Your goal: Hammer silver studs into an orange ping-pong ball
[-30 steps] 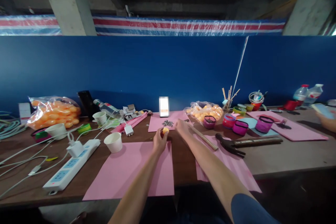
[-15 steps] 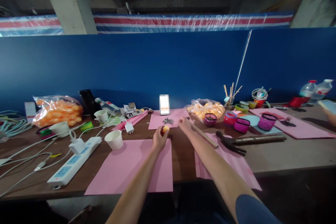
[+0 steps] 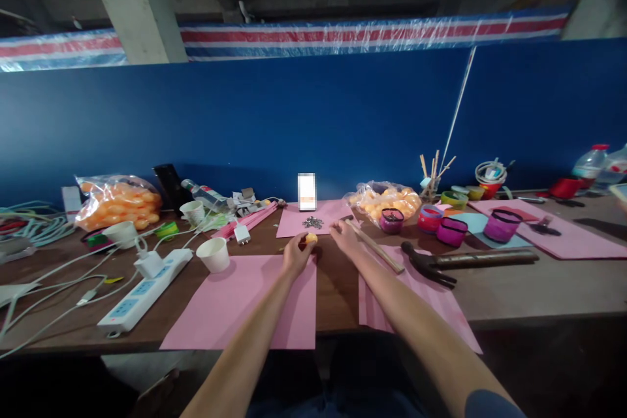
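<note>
My left hand [image 3: 297, 252] is closed around a small orange ball [image 3: 310, 238], held just above the far edge of a pink paper sheet [image 3: 245, 300]. My right hand [image 3: 343, 234] reaches forward beside it with fingers pinched together, close to a little pile of silver metal pieces [image 3: 312, 222] on a smaller pink sheet [image 3: 313, 218]. What the right fingers pinch is too small to make out. A white card [image 3: 306, 192] stands upright behind the pile.
A hammer [image 3: 465, 261] and wooden stick [image 3: 375, 246] lie to the right, with coloured tubs [image 3: 450, 231] and a bag of orange balls [image 3: 385, 202]. Left: paper cup [image 3: 213, 254], power strip [image 3: 147, 287], cables, another bag of balls [image 3: 120, 201]. A blue partition [image 3: 313, 124] backs the table.
My right hand has drawn back a little from the metal pile toward my left hand. The camera has tilted and shifted slightly; the left hand keeps the ball.
</note>
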A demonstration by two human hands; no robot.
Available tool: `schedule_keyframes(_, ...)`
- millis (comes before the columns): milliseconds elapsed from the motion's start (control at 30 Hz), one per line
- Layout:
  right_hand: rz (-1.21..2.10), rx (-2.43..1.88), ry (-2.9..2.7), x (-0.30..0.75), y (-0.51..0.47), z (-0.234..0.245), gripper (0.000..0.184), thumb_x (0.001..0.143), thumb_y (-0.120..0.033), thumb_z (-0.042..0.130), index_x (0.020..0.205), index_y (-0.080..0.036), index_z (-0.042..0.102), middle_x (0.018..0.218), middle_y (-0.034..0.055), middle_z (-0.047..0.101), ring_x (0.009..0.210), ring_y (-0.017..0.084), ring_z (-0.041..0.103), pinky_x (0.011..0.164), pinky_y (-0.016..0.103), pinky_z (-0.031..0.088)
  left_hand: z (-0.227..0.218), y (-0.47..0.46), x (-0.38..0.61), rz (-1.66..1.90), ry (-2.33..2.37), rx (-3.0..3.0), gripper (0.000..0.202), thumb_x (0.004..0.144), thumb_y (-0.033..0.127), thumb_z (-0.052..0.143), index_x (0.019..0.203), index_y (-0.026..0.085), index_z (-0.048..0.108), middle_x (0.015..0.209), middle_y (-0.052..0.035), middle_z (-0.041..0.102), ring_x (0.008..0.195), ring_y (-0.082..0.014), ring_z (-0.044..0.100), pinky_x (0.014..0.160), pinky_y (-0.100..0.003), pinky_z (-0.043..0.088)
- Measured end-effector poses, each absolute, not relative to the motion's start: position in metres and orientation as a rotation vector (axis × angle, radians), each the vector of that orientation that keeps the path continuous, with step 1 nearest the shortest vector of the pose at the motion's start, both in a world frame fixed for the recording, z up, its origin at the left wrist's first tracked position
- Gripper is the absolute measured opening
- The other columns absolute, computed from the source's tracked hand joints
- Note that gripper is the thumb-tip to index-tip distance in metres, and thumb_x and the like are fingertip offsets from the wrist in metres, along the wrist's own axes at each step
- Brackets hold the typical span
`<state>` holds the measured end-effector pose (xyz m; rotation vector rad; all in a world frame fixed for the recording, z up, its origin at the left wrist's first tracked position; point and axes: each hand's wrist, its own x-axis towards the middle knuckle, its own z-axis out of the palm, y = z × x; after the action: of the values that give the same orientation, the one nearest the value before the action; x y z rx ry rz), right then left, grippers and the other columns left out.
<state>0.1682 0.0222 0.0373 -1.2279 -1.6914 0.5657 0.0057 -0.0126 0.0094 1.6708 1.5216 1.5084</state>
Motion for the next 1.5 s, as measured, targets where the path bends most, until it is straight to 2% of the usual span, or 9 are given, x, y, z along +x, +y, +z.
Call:
schedule_keyframes(167, 0.704, -1.070, -1.695, 0.165, 0.017, 0.034, 0.021, 0.074, -0.031, 0.046, 0.076, -0.015, 0.058, 0.062, 0.0011, 0.059, 0.058, 0.014, 0.054, 0.057, 0.024, 0.041, 0.008, -0.011, 0.005, 1.502, 1.517, 1.674, 0.041, 0.069, 0.032, 0.058, 0.107, 0.017, 0.056, 0.098, -0.0087, 0.064, 0.080, -0.0193, 0.061, 0.075, -0.033, 0.048)
schedule_keyframes(300, 0.840, -0.953, -1.675, 0.163, 0.014, 0.033, 0.018, 0.073, -0.031, 0.051, 0.072, -0.015, 0.060, 0.067, 0.0020, 0.062, 0.063, 0.014, 0.056, 0.061, 0.024, 0.042, 0.010, -0.011, 0.004, 1.493, 1.486, 1.706, 0.040, 0.070, 0.028, 0.057, 0.108, 0.018, 0.054, 0.105, -0.0082, 0.061, 0.087, -0.0191, 0.060, 0.080, -0.032, 0.047)
schedule_keyframes(400, 0.968, -0.878, -1.642, 0.160, 0.014, 0.030, 0.015, 0.070, -0.028, 0.055, 0.076, -0.015, 0.060, 0.072, 0.0030, 0.063, 0.065, 0.014, 0.058, 0.060, 0.024, 0.044, 0.009, -0.010, 0.004, 1.467, 1.479, 1.715, 0.042, 0.067, 0.027, 0.060, 0.107, 0.016, 0.054, 0.102, -0.0090, 0.062, 0.083, -0.0189, 0.061, 0.078, -0.032, 0.048)
schedule_keyframes(500, 1.099, -0.821, -1.615, 0.158, 0.016, 0.025, 0.015, 0.069, -0.028, 0.058, 0.076, -0.015, 0.059, 0.068, 0.0022, 0.063, 0.058, 0.014, 0.058, 0.055, 0.024, 0.045, 0.007, -0.008, 0.004, 1.446, 1.458, 1.715, 0.045, 0.063, 0.027, 0.063, 0.106, 0.016, 0.054, 0.098, -0.0084, 0.063, 0.079, -0.0180, 0.062, 0.073, -0.031, 0.050)
schedule_keyframes(667, 1.235, -0.763, -1.580, 0.156, 0.019, 0.016, 0.020, 0.069, -0.033, 0.059, 0.080, -0.016, 0.057, 0.068, 0.0018, 0.063, 0.060, 0.014, 0.060, 0.055, 0.025, 0.047, 0.006, -0.007, 0.004, 1.454, 1.429, 1.694, 0.042, 0.063, 0.021, 0.061, 0.103, 0.016, 0.054, 0.095, -0.0072, 0.063, 0.079, -0.0177, 0.062, 0.072, -0.030, 0.050)
schedule_keyframes(833, 1.265, -0.739, -1.577, 0.159, 0.017, 0.019, 0.024, 0.068, -0.037, 0.060, 0.079, -0.015, 0.059, 0.069, 0.0015, 0.062, 0.060, 0.014, 0.058, 0.057, 0.024, 0.046, 0.007, -0.008, 0.004, 1.490, 1.441, 1.667, 0.051, 0.060, 0.013, 0.060, 0.110, 0.017, 0.051, 0.103, -0.0090, 0.060, 0.083, -0.0182, 0.061, 0.076, -0.032, 0.049)
schedule_keyframes(967, 1.245, -0.743, -1.581, 0.161, 0.015, 0.024, 0.024, 0.063, -0.036, 0.065, 0.074, -0.015, 0.061, 0.067, 0.0004, 0.061, 0.060, 0.013, 0.056, 0.057, 0.023, 0.044, 0.007, -0.009, 0.004, 1.485, 1.405, 1.666, 0.044, 0.058, 0.010, 0.060, 0.101, 0.016, 0.056, 0.098, -0.0075, 0.063, 0.083, -0.0185, 0.062, 0.078, -0.033, 0.049)
schedule_keyframes(1133, 1.266, -0.748, -1.586, 0.159, 0.016, 0.021, 0.027, 0.062, -0.038, 0.065, 0.075, -0.015, 0.061, 0.069, 0.0009, 0.062, 0.062, 0.013, 0.056, 0.058, 0.024, 0.044, 0.008, -0.010, 0.006, 1.470, 1.332, 1.647, 0.044, 0.059, 0.006, 0.056, 0.102, 0.016, 0.055, 0.093, -0.0056, 0.064, 0.080, -0.0170, 0.063, 0.075, -0.031, 0.051)
schedule_keyframes(1500, 1.294, -0.742, -1.605, 0.162, 0.015, 0.018, 0.026, 0.063, -0.038, 0.065, 0.075, -0.015, 0.062, 0.070, 0.0021, 0.064, 0.064, 0.015, 0.059, 0.062, 0.026, 0.046, 0.018, -0.017, 0.009, 1.471, 1.350, 1.653, 0.038, 0.062, 0.017, 0.061, 0.101, 0.016, 0.058, 0.097, -0.0064, 0.065, 0.084, -0.0182, 0.063, 0.079, -0.031, 0.049)
